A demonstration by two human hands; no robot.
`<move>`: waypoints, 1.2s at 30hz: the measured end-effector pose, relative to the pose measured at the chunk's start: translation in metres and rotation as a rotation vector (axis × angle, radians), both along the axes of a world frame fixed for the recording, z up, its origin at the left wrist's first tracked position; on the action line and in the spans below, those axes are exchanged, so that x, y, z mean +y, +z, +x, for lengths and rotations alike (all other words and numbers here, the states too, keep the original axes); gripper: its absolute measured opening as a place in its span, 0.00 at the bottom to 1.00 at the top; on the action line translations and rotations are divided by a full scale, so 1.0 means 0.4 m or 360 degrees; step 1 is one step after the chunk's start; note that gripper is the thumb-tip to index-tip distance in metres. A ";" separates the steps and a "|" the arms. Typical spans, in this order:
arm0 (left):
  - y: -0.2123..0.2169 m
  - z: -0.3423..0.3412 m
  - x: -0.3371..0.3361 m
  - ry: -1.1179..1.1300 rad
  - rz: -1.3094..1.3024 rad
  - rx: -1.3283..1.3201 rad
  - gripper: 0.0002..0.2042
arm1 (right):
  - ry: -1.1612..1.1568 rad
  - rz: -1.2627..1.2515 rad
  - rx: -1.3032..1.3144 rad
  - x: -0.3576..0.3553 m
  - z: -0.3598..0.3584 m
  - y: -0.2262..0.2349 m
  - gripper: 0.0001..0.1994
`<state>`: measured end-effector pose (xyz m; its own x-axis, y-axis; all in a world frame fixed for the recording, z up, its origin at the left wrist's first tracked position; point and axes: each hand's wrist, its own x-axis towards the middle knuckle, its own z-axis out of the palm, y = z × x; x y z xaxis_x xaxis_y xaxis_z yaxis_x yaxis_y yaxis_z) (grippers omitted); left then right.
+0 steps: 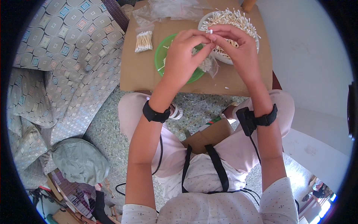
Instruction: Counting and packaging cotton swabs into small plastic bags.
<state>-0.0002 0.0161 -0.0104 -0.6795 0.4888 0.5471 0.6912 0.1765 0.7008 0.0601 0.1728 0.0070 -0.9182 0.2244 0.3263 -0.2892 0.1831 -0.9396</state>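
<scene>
Fingers [225, 28] of both hands close in on one small spot: L hand [181, 56] & R hand [242, 48] meet tip to tip, thumbs against index fingers, pinching what looks like a cotton swab [211, 32]. White tip shows; stick mostly hidden, so can't tell if it's one swab or several. Pos.: in the air, between green bowl [158, 58] & white bowl [257, 44], both on the brown cardboard-topped surface [136, 72].

White bowl: big heap of loose swabs [235, 16], approx. all directions. Green bowl: partly hidden by L hand; a few swabs inside, plus a clear bag [213, 70] w/ whitish contents hanging over its R side. Filled bag [144, 42] lies L of green bowl, swabs side by side; thin clear bags [169, 9] at far edge.

Technique (my judgement): pinch on the stick, not the cotton, else tips fluff or get dirty. Light pressure; thin sticks prob. bend or snap. If >1 held, level the ends before letting go. Work over a bowl so drops land inside; small white bit [226, 88] lies near the surface's front edge.
</scene>
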 end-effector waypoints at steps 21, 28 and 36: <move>0.017 -0.030 -0.028 -0.0009 0.0473 -0.0448 0.08 | -0.0012 -0.0281 0.0031 0.000 0.002 0.012 0.10; 0.028 -0.029 -0.047 -0.0329 -0.0125 -0.0119 0.22 | -0.0096 -0.0319 0.0012 0.023 0.006 0.026 0.10; 0.011 -0.006 -0.073 -0.0585 -0.0714 0.0156 0.33 | -0.0446 0.0094 -0.0017 0.021 0.007 0.021 0.11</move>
